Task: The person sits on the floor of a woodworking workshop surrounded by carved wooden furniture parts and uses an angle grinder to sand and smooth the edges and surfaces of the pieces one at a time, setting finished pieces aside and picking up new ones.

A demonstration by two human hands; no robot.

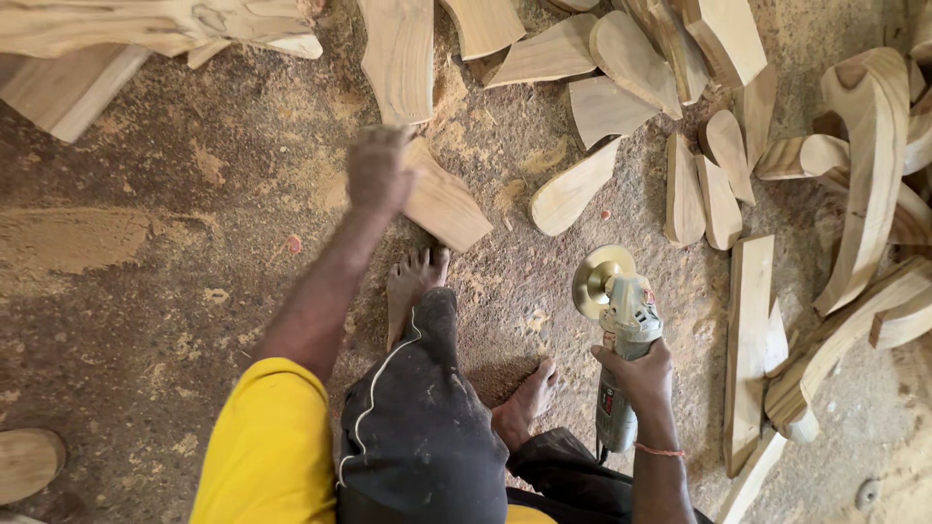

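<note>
My left hand is blurred and grips one end of a flat, shaped wooden piece lifted just above the sawdust-covered floor, ahead of my bare left foot. My right hand is closed around the body of a grey angle grinder with a yellowish sanding disc pointing forward and held low over the floor. My right foot rests between the two hands.
Several cut wooden pieces lie scattered ahead and to the right, including rounded blanks and curved parts. Flat boards lie at the right. A thick plank sits at the top left. Sawdust covers the floor.
</note>
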